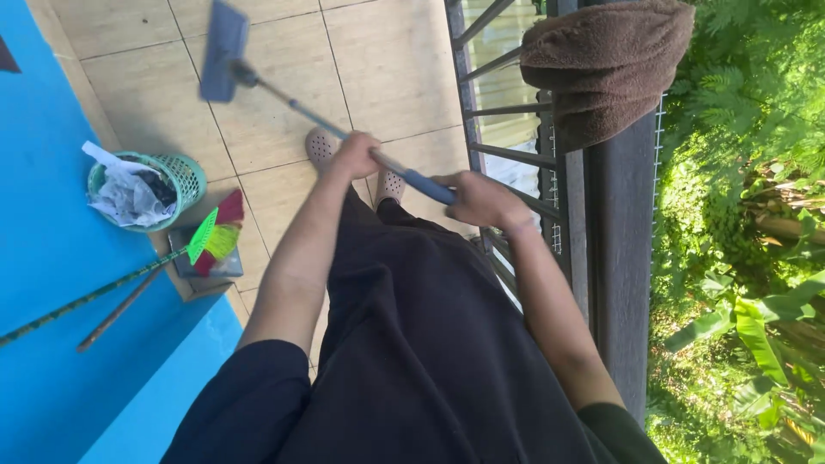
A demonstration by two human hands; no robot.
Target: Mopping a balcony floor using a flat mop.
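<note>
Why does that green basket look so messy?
The green basket by the blue wall is stuffed so crumpled paper sticks out over its rim. Otherwise nothing looks spilled; both hands, left and right, grip the mop handle.

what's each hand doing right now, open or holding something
Left hand: closed around the mop handle, on the metal part.
Right hand: closed around the blue grip at the handle's end.

Both arms outstretched — left hand (355, 156), right hand (483, 200) clenched.
</note>
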